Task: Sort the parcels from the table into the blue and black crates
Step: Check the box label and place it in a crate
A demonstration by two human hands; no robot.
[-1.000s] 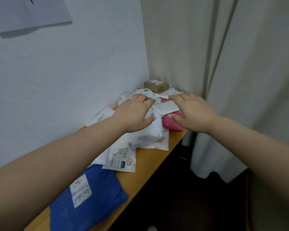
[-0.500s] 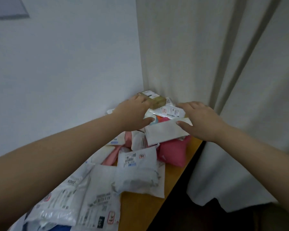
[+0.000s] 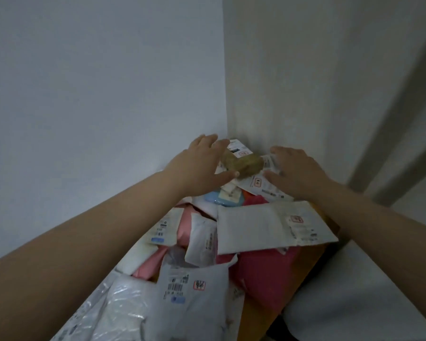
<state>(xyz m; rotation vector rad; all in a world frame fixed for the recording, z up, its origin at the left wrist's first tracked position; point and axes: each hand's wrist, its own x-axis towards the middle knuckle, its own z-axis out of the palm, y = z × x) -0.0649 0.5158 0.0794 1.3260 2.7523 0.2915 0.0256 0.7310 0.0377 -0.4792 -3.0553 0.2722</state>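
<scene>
A wooden table (image 3: 308,264) is sitting in the corner, bearing a heap of parcels: a small brown box (image 3: 244,163) lying between the two hands, a white mailer (image 3: 263,225) and a pink bag (image 3: 263,276) lying nearer than the right hand.

A small brown cardboard box (image 3: 244,163) with a white label sits at the far corner atop the heap. Nearer lie a flat white mailer (image 3: 263,227), a magenta bag (image 3: 266,276) beneath it, and a white labelled bag (image 3: 194,296) nearest.
</scene>
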